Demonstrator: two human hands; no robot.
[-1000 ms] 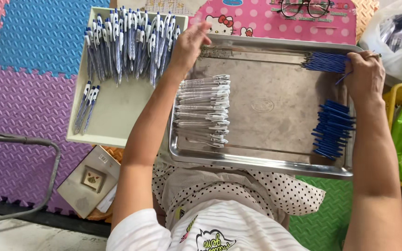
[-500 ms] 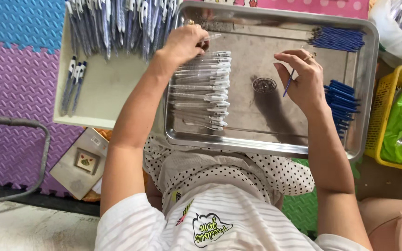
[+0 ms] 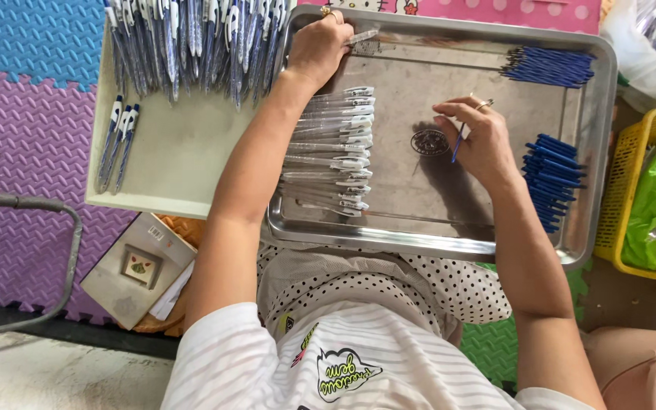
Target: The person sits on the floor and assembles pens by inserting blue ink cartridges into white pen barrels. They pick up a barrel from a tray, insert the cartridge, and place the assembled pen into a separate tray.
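Left hand [image 3: 319, 47] pinching one clear pen barrel [image 3: 361, 36] at far-left corner of steel tray [image 3: 449, 244]; tip end sticking out past fingertips toward tray middle. Right hand [image 3: 478, 140] closed on thin blue refill [image 3: 458, 144], held low over bare tray floor, point down.

Risks, as judged:
- Loose pinch on refill, so could slip and roll among stack of blue refills [image 3: 550, 180] just right of that grip.
- Left forearm crossing directly above row of clear barrels [image 3: 333, 148]; any drop of elbow likely scatters them.
- Left wrist hard against tray's raised rim, with pile of finished pens [image 3: 191, 38] in white tray [image 3: 168, 163] just beyond; a snag there tips pens out.

Room: open steel between both grips, enough to bring barrel and refill together. Tight on right: second refill bundle [image 3: 550, 67] beyond grip, yellow basket [image 3: 632, 190] past the rim.
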